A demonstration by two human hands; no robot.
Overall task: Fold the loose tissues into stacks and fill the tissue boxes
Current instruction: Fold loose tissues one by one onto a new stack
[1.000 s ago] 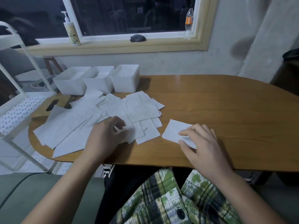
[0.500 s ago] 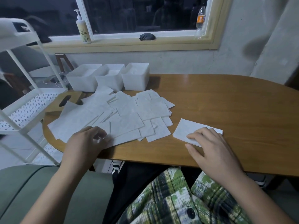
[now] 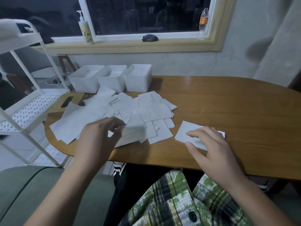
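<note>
Left hand (image 3: 97,137) farther right now, tissue (image 3: 132,133) between its fingers (image 3: 117,123).

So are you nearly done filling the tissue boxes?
Not nearly. Done: one folded white tissue lies under the right hand. In hand: the left hand pinches a loose white tissue. Left: the big pile of loose white tissues to fold, and the three white plastic boxes to fill; their contents are unclear.

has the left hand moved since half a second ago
Yes. Judged against the white tissue boxes, the left hand has shifted right along the loose tissue pile, toward the folded tissue, its fingers pinching a blurred sheet.
</note>
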